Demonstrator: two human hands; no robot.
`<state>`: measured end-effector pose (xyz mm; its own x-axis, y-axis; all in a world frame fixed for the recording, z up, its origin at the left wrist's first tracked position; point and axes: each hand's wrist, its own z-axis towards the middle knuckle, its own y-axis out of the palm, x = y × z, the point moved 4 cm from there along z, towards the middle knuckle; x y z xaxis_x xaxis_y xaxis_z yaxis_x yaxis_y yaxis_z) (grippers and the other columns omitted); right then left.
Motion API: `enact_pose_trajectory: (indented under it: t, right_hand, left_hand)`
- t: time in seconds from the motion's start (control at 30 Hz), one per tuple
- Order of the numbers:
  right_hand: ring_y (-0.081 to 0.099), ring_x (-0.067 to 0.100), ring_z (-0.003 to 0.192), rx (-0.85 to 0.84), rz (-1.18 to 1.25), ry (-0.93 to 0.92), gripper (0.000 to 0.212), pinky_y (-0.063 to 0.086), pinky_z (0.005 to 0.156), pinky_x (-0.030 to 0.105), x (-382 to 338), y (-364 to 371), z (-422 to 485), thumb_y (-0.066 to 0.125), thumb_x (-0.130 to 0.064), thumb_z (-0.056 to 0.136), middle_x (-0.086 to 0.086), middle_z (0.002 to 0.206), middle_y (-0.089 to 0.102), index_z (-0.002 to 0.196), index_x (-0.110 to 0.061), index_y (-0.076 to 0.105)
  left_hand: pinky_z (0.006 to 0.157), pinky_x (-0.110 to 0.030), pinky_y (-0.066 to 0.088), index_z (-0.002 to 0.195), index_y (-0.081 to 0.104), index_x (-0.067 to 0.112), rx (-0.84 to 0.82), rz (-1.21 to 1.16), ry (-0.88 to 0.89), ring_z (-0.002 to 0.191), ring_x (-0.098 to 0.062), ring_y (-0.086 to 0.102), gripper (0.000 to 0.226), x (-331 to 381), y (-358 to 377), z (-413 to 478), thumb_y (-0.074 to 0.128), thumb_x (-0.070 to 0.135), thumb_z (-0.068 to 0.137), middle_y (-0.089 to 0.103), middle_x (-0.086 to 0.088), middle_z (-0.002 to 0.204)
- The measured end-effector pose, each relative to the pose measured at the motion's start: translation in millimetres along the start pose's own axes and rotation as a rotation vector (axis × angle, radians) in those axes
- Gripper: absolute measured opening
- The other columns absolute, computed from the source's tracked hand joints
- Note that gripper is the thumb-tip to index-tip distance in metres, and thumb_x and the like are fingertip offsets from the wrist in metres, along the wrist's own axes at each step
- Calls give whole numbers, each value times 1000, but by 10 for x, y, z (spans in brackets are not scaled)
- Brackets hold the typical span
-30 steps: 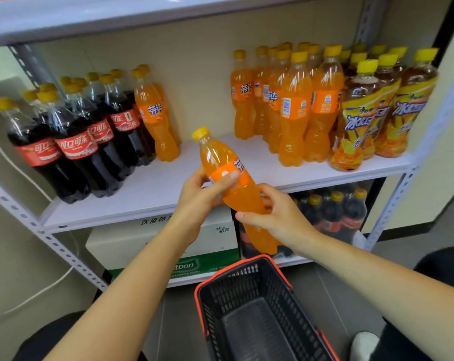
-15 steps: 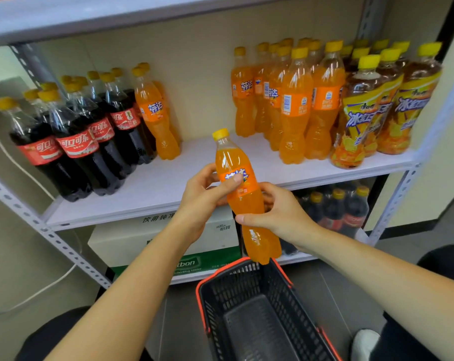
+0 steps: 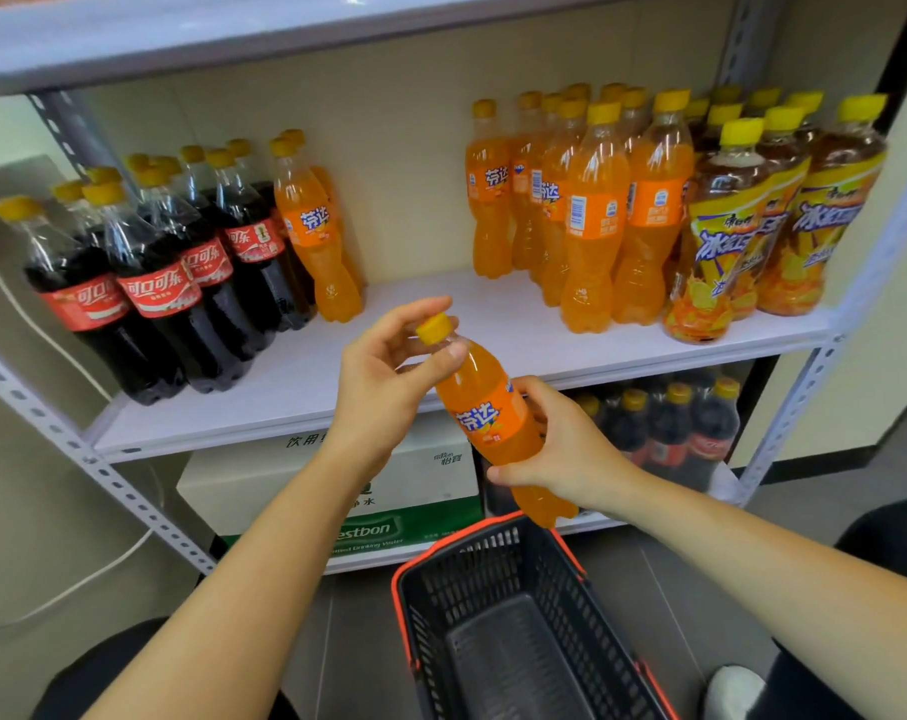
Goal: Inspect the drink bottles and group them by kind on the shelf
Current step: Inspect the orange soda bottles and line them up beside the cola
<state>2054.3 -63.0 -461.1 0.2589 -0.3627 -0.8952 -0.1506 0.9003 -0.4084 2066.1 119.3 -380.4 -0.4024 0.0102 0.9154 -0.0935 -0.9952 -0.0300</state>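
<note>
Head view: the left hand (image 3: pixel 389 376) pinched the neck of an orange bottle (image 3: pixel 493 413) just under its yellow cap (image 3: pixel 433 328), thumb in front and fingers curled behind. The right hand (image 3: pixel 560 449) wrapped the waist below the label. Held so, the bottle hung in the air before the edge of the shelf (image 3: pixel 295 387), tilted with its cap toward eleven o'clock and its base toward five, just over the rim of the basket (image 3: pixel 493 615). It looked full, so probably fairly heavy, stiff-walled from the fizz, and smooth enough to slip. The narrow waist seemed the safest hold, with the neck for steering. On the shelf, colas (image 3: pixel 149 293) stood at nine o'clock with two orange strays (image 3: pixel 316 236) touching them. The main orange bottles (image 3: pixel 591 215) stood at one o'clock, well apart from the colas, with teas (image 3: pixel 726 236) just beside them at two.
</note>
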Motion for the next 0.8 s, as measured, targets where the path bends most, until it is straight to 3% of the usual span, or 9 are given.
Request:
enact_pose_trajectory:
  t: [0.1,0.23,0.33,0.47,0.53,0.7,0.8]
  right_hand:
    - [66,7,102,-10,-44,-24,77,58,87,32,48,-2,-5,95,-17,65,-12,115,67,129,-31,53]
    - [61,-7,105,-14,-90,-59,79,51,79,10,79,-3,-41,95,-15,65,-19,114,64,129,-34,52]
    - [58,-12,107,-14,-115,-78,80,47,78,4,77,-8,-65,95,-14,65,-21,115,63,129,-36,52]
    - [60,0,113,-23,-146,-100,82,47,84,9,76,-7,-73,95,-15,66,-16,124,63,133,-36,52]
    - [60,-2,113,-20,-144,-104,83,48,85,11,66,-10,-79,95,-16,65,-19,123,62,131,-41,51]
    - [65,6,109,-26,-76,-74,81,57,92,31,62,-19,-69,96,-18,65,-15,121,67,133,-36,54]
    - [69,8,106,-41,11,-63,78,58,89,27,71,-29,-55,95,-17,67,-13,117,71,133,-31,57]
  left_hand:
    - [81,-28,59,114,72,23,-91,74,49,108,-19,72,36,71,-26,-47,82,13,80,77,-2,107]
    - [80,-43,62,101,78,25,-197,157,72,101,-26,72,20,153,-102,-84,82,24,82,78,-3,103]
    - [76,-45,61,93,78,19,-251,165,48,94,-26,71,16,181,-150,-105,79,29,81,77,-6,98]
    - [65,-31,56,76,75,19,-194,131,5,76,-24,68,4,154,-179,-100,72,19,77,75,-14,84]
    - [61,-27,55,77,77,19,-174,84,-15,74,-20,68,11,130,-185,-90,70,12,82,76,-13,84]
    - [73,-24,57,100,81,19,-195,-146,-72,98,-17,72,17,117,-175,-88,67,16,91,77,-7,107]
    - [85,-29,58,111,78,25,-189,-124,-35,112,-20,70,27,106,-181,-69,66,9,92,75,-5,120]
